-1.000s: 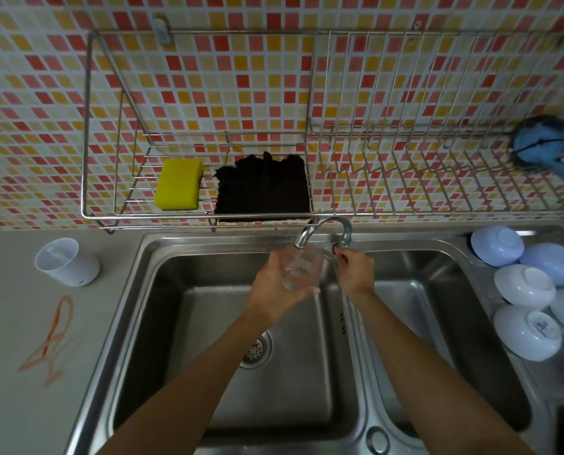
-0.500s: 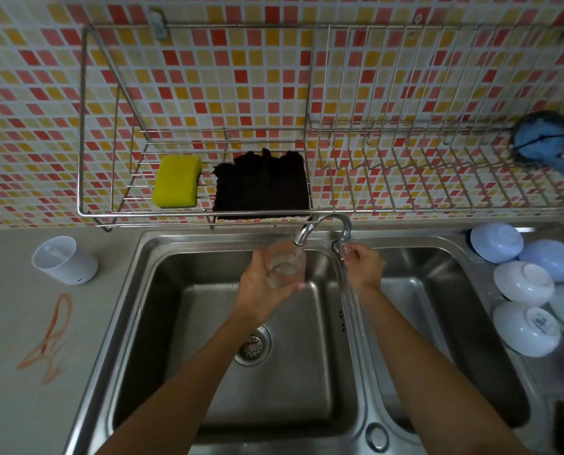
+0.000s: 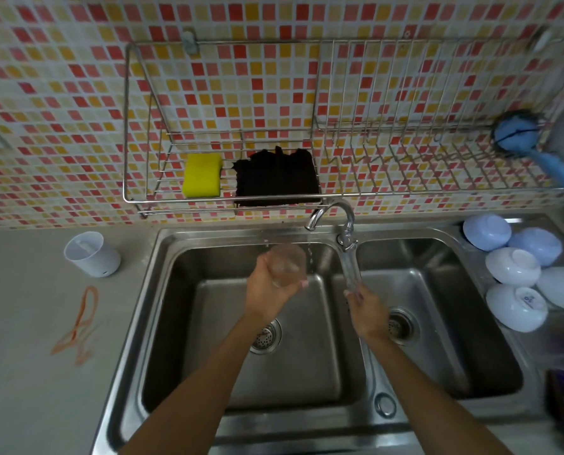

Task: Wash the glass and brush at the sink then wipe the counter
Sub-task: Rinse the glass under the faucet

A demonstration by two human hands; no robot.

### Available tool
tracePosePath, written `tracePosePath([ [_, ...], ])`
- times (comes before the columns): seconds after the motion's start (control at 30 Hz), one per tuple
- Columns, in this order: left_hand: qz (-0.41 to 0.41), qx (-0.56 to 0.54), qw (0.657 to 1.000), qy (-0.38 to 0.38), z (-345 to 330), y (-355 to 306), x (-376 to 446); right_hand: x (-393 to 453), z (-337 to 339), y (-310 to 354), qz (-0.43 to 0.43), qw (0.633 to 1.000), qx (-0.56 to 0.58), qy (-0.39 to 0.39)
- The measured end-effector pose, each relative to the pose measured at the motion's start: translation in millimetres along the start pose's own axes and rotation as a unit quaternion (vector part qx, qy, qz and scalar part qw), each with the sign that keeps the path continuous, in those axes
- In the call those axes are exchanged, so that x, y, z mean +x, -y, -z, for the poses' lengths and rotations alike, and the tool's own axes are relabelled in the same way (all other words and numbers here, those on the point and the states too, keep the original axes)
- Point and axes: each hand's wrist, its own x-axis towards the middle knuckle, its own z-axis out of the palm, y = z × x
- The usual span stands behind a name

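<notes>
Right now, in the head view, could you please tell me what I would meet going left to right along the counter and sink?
Orange smear on the grey counter → white plastic cup → clear drinking glass held by the left hand → curved chrome faucet → right hand → overturned white bowls.

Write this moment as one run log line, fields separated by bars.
stage: rinsing glass | left hand: grips glass over left basin, beside thin stream from tap | right hand: open, holds nothing, over the divider | brush: not identified
</notes>
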Motion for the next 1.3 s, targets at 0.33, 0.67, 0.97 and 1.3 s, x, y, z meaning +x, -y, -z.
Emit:
tracePosePath([
  [0.33,-0.024,0.015,1.000,-0.009,7.8,-1.6,-16.0,-81.2,-26.9,-0.4,-0.010,0.995,-0.072,0.074],
  [0.67,-0.045,0.105,0.993,0.005,33.0,44.3,-17.4,-159.2,-63.1,-19.0,0.075,0.965,-0.201,0.148],
  [0.97,-0.159,0.263,0.950,0.048,43.6,79.0,-17.5,-154.5,-74.0,-27.3,0.064,0.957,-0.243,0.144],
  [1.3,-0.143,0.424,0.886,0.120,45.4,116.6,-8.1,-154.1,-78.5,-28.4,0.055,0.952,-0.266,0.141],
])
